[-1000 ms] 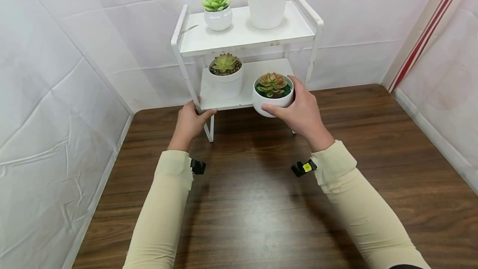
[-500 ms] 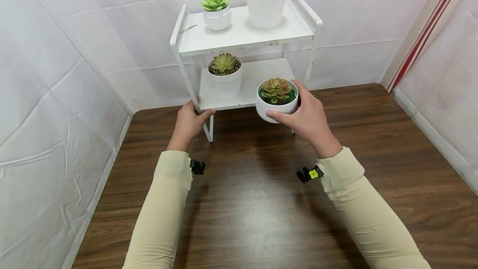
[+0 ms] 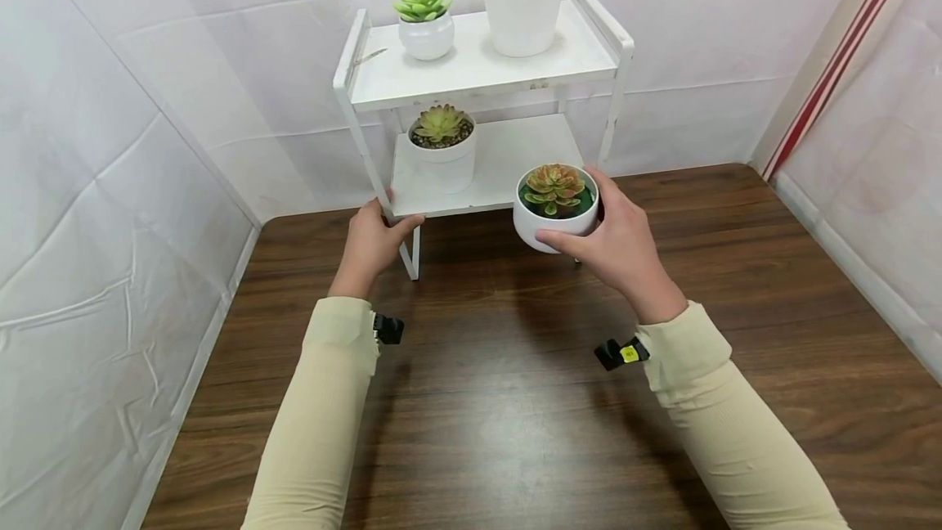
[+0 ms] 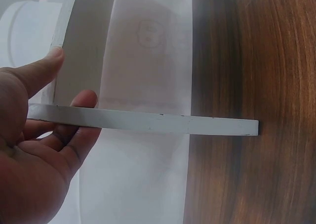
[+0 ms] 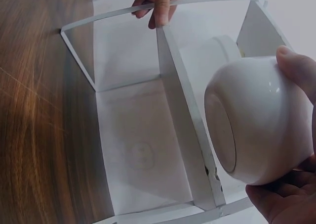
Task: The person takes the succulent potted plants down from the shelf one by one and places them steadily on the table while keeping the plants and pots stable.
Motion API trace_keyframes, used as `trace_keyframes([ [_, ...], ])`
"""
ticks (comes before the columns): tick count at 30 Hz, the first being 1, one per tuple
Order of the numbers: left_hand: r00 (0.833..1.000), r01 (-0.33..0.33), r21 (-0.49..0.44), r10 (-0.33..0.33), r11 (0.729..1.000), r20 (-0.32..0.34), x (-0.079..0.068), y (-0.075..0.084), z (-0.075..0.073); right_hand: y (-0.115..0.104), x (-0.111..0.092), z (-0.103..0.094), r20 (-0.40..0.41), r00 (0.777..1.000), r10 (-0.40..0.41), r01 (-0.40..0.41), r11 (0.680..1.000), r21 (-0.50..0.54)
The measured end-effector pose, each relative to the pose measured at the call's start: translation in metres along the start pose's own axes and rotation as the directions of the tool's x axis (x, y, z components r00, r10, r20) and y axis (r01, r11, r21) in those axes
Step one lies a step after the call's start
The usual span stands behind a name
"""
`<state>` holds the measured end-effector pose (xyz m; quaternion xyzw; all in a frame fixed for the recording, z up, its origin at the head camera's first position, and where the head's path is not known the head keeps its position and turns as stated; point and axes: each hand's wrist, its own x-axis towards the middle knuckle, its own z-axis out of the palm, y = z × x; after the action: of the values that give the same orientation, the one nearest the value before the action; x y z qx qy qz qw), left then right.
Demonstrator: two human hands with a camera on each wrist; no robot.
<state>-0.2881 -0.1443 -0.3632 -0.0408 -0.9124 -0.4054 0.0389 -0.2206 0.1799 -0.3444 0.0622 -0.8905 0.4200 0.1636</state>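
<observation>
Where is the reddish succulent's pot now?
In the head view, the pot is right of centre, held in the right hand near the lower shelf.

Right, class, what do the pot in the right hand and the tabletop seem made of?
Pot: probably glazed ceramic, possibly plastic; smooth, white, with small highlights. Tabletop: wood or wood-look laminate, satin finish; brown streaked grain, soft reflection.

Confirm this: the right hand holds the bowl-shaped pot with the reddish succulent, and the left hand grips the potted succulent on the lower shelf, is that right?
No, not the potted succulent: the left hand grips the two-tier rack at a corner of its lower shelf, as the head view shows; the rest holds.
</observation>
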Motion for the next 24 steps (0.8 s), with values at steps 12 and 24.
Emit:
trace_keyframes([
  [12, 1.0, 0.005, -0.007, -0.005, 1.0, 0.001, 0.0, 0.001, 0.0, 0.011, -0.008, -0.005, -0.015, 1.0, -0.006, 0.006, 1.0, -0.005],
  [24, 1.0, 0.011, -0.009, -0.011, 1.0, 0.009, -0.002, 0.001, -0.001, 0.021, -0.014, -0.011, -0.012, 1.0, -0.008, 0.008, 1.0, -0.013],
])
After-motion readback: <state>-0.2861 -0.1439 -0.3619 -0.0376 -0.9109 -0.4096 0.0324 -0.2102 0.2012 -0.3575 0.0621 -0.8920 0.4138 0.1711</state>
